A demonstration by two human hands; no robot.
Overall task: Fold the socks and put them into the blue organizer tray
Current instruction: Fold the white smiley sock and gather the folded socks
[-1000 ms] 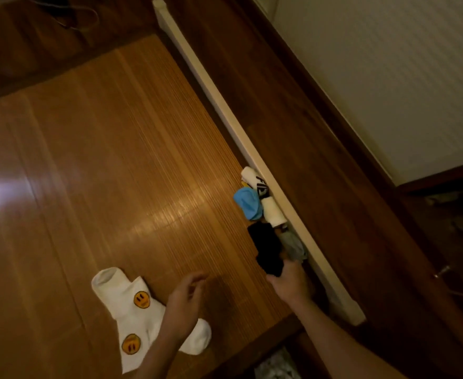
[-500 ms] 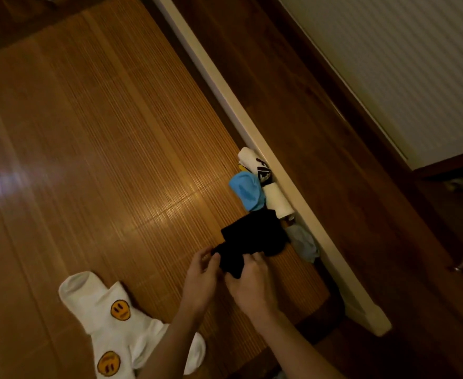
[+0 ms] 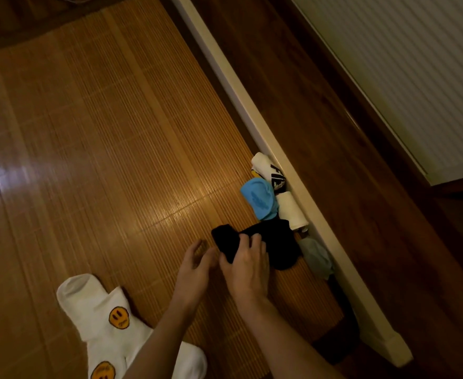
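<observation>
Right hand [image 3: 248,266] grips black sock [image 3: 277,247], lower centre | left hand [image 3: 195,269] loose-fingered, holding nothing, just beside | white socks [image 3: 93,305] lower left

Dim room: glossy bamboo mat [image 3: 102,132], cream rail [image 3: 252,99] alongside, dark wood floor [image 3: 320,127], white ribbed panel [image 3: 416,64] beyond.

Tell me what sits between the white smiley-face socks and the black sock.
Head view: the left hand, over bare woven bamboo mat. The right hand grips the black sock.
</observation>
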